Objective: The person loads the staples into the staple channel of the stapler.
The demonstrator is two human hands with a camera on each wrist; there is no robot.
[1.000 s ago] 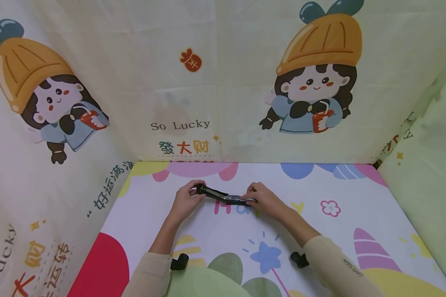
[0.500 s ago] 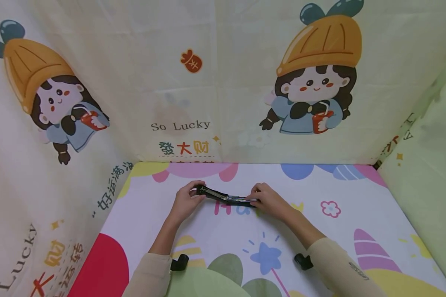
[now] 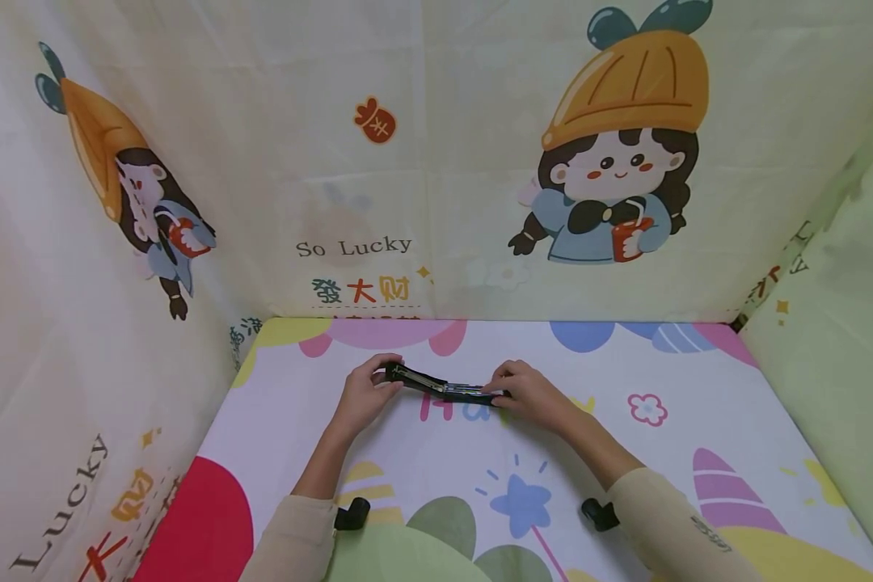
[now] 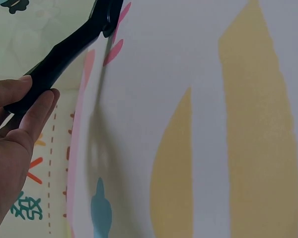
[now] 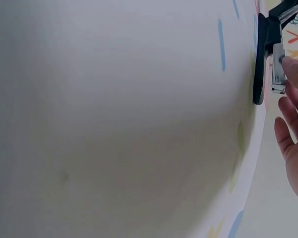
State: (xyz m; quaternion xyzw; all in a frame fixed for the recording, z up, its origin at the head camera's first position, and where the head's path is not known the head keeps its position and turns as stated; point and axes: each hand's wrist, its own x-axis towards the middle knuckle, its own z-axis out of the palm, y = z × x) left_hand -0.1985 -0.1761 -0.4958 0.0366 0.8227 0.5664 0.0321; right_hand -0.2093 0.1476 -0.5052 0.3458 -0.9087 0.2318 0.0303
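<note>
Left hand (image 3: 366, 394): fingers (image 4: 38, 110) clamped on raised end of black stapler (image 3: 444, 389)
Right hand (image 3: 529, 394): thumb and finger pinch metal rail (image 5: 277, 74), other fingers loosely bent
Stapler: opened out, between hands, over surface (image 3: 284, 420)
Change: right hand slightly farther right than 1 s ago; left unchanged

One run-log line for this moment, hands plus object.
stapler: swung open | left hand: grips black arm | right hand: fingers at metal rail | surface: printed tabletop
</note>
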